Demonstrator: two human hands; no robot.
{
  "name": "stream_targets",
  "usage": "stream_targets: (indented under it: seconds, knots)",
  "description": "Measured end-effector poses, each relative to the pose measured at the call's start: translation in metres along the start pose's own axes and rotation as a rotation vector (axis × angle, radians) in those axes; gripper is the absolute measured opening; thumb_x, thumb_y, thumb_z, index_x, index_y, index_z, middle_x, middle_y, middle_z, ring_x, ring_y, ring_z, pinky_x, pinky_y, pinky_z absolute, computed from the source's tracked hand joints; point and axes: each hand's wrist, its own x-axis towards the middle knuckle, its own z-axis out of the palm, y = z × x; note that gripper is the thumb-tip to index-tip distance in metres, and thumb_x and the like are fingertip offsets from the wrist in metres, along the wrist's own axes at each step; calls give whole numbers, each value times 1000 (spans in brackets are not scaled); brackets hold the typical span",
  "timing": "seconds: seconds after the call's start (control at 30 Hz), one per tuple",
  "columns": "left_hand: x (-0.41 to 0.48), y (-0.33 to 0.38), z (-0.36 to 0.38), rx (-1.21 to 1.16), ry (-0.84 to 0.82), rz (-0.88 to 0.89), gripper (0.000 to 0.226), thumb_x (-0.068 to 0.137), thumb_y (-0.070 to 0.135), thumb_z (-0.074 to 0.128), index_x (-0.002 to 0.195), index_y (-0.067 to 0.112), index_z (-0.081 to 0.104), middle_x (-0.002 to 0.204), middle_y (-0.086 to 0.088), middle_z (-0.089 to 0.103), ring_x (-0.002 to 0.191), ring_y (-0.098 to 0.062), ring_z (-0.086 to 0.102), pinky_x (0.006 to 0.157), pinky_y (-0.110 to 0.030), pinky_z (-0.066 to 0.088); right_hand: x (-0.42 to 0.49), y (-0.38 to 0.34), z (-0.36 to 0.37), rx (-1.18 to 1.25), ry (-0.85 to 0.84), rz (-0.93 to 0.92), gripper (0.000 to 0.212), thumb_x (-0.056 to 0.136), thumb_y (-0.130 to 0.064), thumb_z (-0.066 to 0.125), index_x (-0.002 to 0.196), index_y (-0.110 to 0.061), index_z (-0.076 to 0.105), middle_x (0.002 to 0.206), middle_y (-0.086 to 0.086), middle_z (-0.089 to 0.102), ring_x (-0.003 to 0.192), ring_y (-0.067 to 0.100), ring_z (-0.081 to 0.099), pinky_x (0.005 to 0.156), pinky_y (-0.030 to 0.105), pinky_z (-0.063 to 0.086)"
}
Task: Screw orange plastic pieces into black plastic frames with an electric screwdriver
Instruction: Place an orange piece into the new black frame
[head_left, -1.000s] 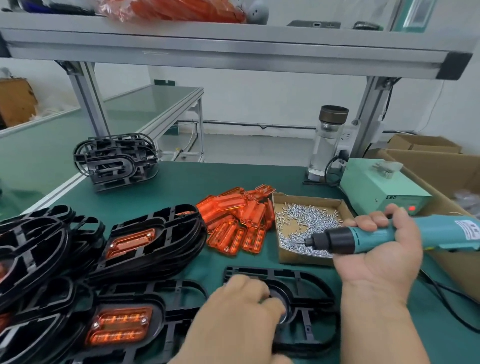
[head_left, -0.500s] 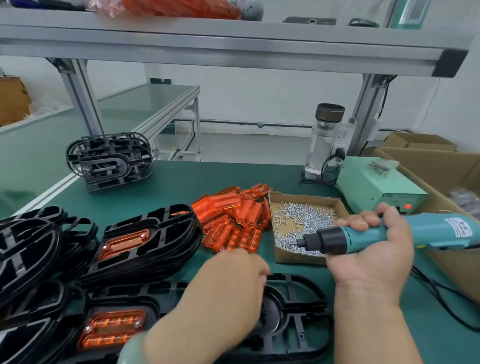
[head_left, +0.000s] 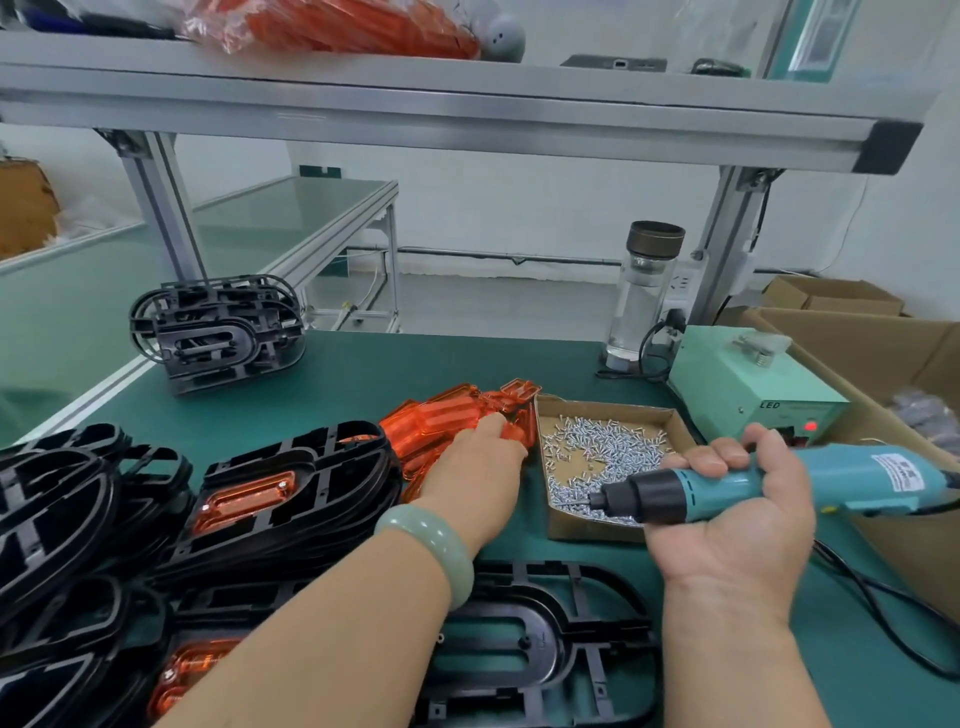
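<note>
A pile of orange plastic pieces (head_left: 447, 410) lies mid-table. My left hand (head_left: 472, 467) rests on its near right side, fingers reaching onto the pieces; most fingertips are hidden behind the back of the hand. An empty black frame (head_left: 545, 639) lies flat at the front, under my left forearm. My right hand (head_left: 737, 519) grips the teal electric screwdriver (head_left: 857, 480), held level with its bit pointing left over the cardboard screw box (head_left: 587, 530). Stacked black frames with orange pieces fitted (head_left: 291, 499) sit at the left.
More black frames are stacked on edge at the back left (head_left: 218, 332). A green power unit (head_left: 748, 384) and a water bottle (head_left: 644, 291) stand at the back right. Open cardboard boxes (head_left: 883, 343) border the right side. The screwdriver's cable (head_left: 872, 597) trails across the mat.
My left hand left the front black frame and reached forward onto the orange pile. My right hand with the screwdriver stayed near the screw box.
</note>
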Motion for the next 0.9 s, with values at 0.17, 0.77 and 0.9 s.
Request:
stream_targets:
  seconds: [0.17, 0.77, 0.9]
  knots:
    - [-10, -4, 0, -66, 223, 22, 33, 89, 11, 56, 120, 21, 60, 136, 1, 45, 120, -23, 49, 101, -28, 36, 0, 1, -1, -13, -12, 27, 16, 95, -22, 53, 79, -23, 51, 58, -12, 46, 46, 4, 44, 56, 19, 42]
    - [-89, 24, -60, -2105, 12, -333, 42, 67, 16, 59, 104, -2, 63, 92, -22, 71, 73, -27, 71, 51, -23, 54, -3, 16, 1, -199, -21, 194, 18, 95, -17, 56, 80, -21, 47, 55, -9, 45, 42, 5, 42, 49, 16, 41]
    - [-92, 23, -60, -2059, -18, -304, 39, 72, 19, 58, 105, 0, 65, 94, -23, 70, 71, -28, 70, 51, -24, 54, -3, 16, 1, -195, -24, 199, 17, 96, -17, 56, 81, -20, 48, 54, -9, 46, 42, 5, 43, 46, 13, 41]
